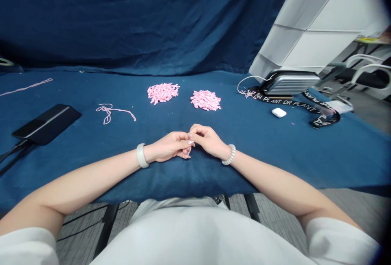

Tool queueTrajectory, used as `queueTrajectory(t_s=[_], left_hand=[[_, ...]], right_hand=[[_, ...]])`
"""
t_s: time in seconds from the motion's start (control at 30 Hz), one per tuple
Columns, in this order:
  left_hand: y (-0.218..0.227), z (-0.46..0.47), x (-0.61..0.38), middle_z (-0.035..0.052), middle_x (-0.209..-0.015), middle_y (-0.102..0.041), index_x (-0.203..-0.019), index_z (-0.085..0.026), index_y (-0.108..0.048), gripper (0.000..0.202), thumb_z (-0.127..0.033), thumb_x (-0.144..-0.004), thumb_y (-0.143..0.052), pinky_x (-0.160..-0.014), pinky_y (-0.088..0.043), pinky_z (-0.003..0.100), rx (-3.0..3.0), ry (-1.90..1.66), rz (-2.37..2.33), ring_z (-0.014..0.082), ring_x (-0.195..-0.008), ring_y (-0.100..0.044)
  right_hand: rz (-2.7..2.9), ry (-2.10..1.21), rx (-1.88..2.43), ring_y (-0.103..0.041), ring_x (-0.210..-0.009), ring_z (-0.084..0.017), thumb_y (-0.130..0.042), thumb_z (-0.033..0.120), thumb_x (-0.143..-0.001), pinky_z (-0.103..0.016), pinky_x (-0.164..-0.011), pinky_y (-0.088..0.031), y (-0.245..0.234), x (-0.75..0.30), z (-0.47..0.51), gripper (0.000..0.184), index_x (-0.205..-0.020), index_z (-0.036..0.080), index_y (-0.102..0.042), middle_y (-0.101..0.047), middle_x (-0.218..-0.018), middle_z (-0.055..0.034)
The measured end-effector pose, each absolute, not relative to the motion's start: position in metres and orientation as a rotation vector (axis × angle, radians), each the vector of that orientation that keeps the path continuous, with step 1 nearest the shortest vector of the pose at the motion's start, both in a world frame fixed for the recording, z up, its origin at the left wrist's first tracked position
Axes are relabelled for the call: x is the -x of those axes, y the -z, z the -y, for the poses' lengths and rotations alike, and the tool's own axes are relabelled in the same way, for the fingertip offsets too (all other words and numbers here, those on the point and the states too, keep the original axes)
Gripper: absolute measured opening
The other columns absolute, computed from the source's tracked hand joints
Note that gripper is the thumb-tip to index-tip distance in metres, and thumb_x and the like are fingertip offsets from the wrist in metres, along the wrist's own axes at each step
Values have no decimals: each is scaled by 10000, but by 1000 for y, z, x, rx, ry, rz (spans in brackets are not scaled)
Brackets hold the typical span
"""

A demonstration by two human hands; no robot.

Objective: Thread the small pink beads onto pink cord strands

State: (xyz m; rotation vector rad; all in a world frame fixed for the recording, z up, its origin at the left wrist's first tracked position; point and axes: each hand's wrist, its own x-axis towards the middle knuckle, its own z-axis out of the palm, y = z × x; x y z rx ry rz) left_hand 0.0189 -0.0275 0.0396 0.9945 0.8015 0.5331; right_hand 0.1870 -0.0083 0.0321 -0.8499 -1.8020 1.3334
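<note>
My left hand [171, 146] and my right hand [209, 139] meet fingertip to fingertip just above the front of the blue-covered table [128, 183]. Both are closed in a pinch. A thin pale pink strand of yarn [185, 154] shows at the lower fingers of my left hand. What lies between the touching fingertips is too small and too covered to make out. Beyond my hands are two heaps of small pink knotted yarn pieces, a left heap [163, 93] and a right heap [205, 100].
Loose pink yarn [108, 110] lies to the left, with another strand [27, 87] farther out. A black device with cables [47, 123] rests at left. On the right are a white earbud case [279, 112], a silver ribbed case [293, 82] and a black lettered strap [277, 101].
</note>
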Motion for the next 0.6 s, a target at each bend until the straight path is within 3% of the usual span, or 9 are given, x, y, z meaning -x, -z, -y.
queueTrajectory(t_s=[0.33, 0.47, 0.6], left_hand=[[-49, 37, -19, -7, -722, -513, -747, -95, -547, 259, -296, -667, -690, -610, -436, 151, -931, -575, -837, 21, -632, -507], [-51, 41, -21, 33, -789, -569, -762, -96, -563, 253, -306, -682, -678, -676, -459, 187, -861, -629, -823, 59, -725, -556], [-50, 42, -22, 14, -692, -562, -799, -108, -571, 282, -335, -673, -681, -588, -471, 184, -863, -647, -915, 40, -594, -531]], right_hand=[[1773, -1153, 818, -439, -626, -50, -539, 332, -802, -191, -624, -367, -41, -182, 22, 310, -588, 108, -514, -462, -679, -5], [1753, -1139, 843, -435, -627, -53, -541, 364, -799, -196, -625, -366, -43, -183, 23, 313, -611, 114, -521, -463, -684, -6], [1729, -1093, 896, -444, -648, -63, -538, 383, -798, -206, -652, -366, -43, -184, 21, 322, -618, 116, -537, -477, -685, -14]])
